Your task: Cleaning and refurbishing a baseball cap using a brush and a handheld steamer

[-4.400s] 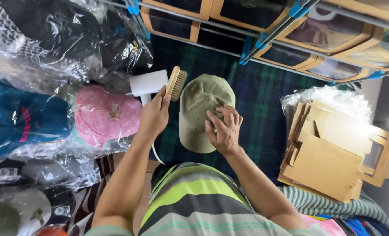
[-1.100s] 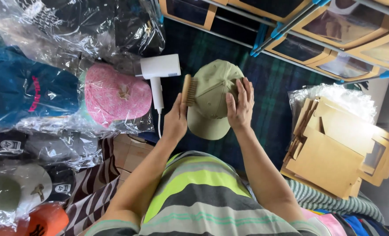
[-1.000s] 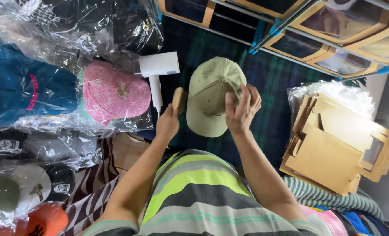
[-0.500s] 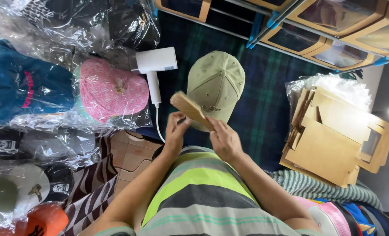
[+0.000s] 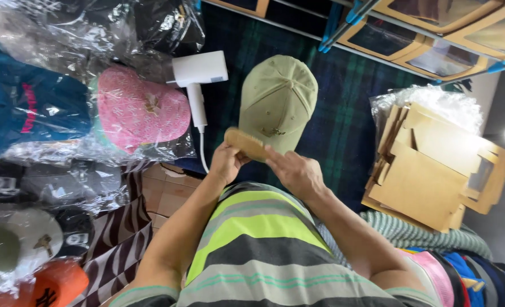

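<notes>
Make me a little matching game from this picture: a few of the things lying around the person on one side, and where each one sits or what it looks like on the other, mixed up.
Things:
1. wooden brush
2. olive green cap
3. pink cap
4. white hair dryer

Descriptions:
A. wrapped in clear plastic, at the left
B. held between the left hand and the right hand
C. lying bare on the dark plaid cloth, just beyond the hands
D. lying between the two caps, cord trailing toward the person

Pairs: 1-B, 2-C, 3-A, 4-D
</notes>
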